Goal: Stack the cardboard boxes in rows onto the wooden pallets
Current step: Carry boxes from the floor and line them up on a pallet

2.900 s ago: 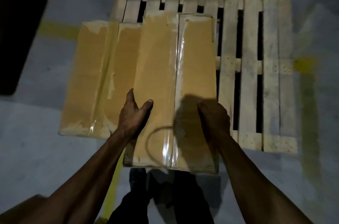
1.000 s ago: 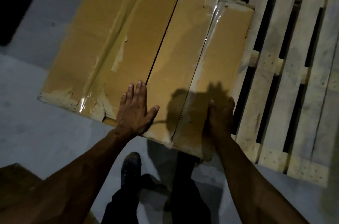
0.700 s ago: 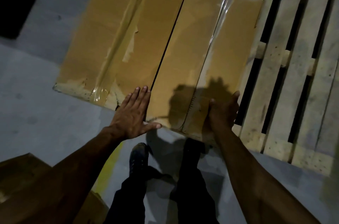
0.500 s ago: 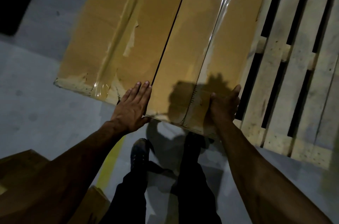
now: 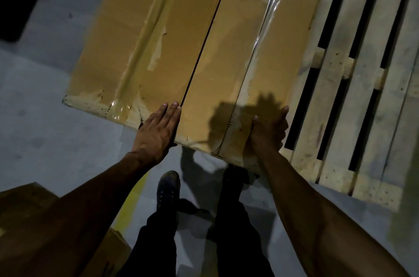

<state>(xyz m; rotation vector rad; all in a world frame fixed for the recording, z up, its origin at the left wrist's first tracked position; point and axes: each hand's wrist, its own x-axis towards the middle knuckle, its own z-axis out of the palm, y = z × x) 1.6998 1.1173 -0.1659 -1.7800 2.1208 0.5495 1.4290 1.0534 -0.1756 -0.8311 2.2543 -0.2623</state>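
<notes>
Boxes point(image 5: 204, 45) on pallet point(image 5: 362, 95); left hand point(image 5: 156, 134) flat, right hand point(image 5: 267, 134) grasping corner.

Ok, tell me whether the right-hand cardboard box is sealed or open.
Sealed: clear tape runs along the closed top flaps of the right-hand cardboard box.

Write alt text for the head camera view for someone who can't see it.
Seen from above, a person's left hand lies flat and the right hand grips the near end of a taped cardboard box, set beside another box on a wooden pallet on a grey floor.
</notes>
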